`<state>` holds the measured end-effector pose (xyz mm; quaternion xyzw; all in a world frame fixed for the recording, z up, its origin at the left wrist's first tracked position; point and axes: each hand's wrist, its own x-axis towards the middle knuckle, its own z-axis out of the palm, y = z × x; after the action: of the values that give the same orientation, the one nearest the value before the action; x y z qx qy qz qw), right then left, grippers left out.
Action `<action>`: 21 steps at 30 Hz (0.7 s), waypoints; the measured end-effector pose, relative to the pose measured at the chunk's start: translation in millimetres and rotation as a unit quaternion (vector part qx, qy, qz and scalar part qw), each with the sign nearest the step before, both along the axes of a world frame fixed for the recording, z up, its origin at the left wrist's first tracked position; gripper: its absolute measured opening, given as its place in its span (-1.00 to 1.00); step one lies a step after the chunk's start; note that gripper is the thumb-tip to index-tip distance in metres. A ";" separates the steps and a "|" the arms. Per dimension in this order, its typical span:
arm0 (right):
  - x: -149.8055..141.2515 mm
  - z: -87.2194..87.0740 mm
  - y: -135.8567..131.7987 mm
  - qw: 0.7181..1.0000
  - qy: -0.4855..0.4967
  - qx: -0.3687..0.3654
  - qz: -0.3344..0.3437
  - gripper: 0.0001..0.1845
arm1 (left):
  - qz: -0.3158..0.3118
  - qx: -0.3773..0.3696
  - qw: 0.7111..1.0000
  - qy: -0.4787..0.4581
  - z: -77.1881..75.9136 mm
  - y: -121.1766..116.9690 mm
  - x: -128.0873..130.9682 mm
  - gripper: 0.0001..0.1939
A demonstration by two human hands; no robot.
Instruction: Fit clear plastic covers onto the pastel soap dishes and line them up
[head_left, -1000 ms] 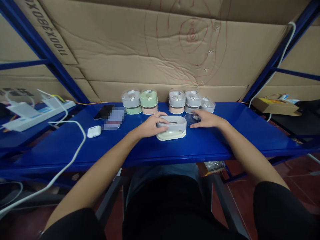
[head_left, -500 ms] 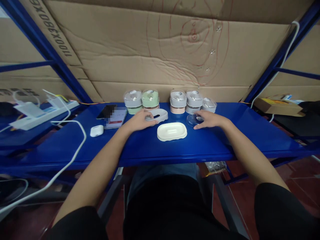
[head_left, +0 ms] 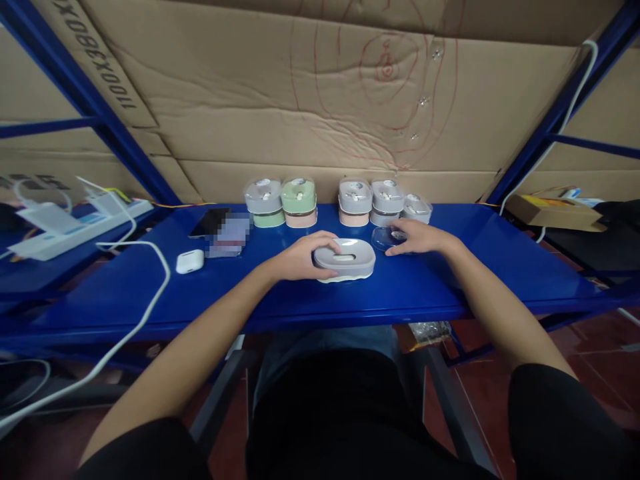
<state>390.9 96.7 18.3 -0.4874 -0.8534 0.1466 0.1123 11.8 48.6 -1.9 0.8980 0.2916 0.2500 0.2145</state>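
Observation:
My left hand [head_left: 305, 257] is closed around the left end of a grey oval soap dish tray [head_left: 363, 257] with a slot in its middle. The tray sits over a cream base [head_left: 345, 279], whose wavy lower rim shows beneath it on the blue table. Just to the right, my right hand [head_left: 420, 238] has its thumb and fingers around a clear oval lid [head_left: 381, 239] with a round sticker. That lid is low at the table top and partly covered by the fingers.
Behind stand stacked lidded soap boxes in grey-green [head_left: 264, 195], green-pink [head_left: 299, 197], grey-pink [head_left: 355, 200] and grey [head_left: 387, 198], beside a single grey one [head_left: 416, 209]. At left lie a phone [head_left: 230, 235], a white earbud case [head_left: 190, 261], a power strip [head_left: 80, 230] and a white cable [head_left: 163, 267].
The grey tray, over the base at first, went left and back in my left hand, exposing the cream base, then returned onto it. My right hand stayed at the clear lid.

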 end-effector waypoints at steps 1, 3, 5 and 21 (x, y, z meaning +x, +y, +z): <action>-1.2 1.0 -0.9 1.000 0.004 0.006 0.000 0.02 | 0.000 0.002 1.000 0.001 0.3 0.0 0.2 -0.47; -3.9 3.4 -3.3 1.000 0.018 0.023 -0.008 -0.01 | 0.004 0.004 1.000 0.007 2.5 -2.4 1.0 -0.40; -6.9 5.6 -6.4 0.998 0.038 0.049 -0.022 0.00 | 0.013 0.001 1.000 0.027 5.3 -7.4 2.6 -0.38; -74.4 1.4 -51.2 0.979 0.104 0.113 0.136 0.04 | 0.078 -0.124 0.988 -0.051 -24.4 -8.2 26.2 0.53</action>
<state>316.5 45.5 19.7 -0.3331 -0.9064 0.1130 0.2340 38.1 40.4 -26.3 0.8247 0.3786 0.2737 0.3189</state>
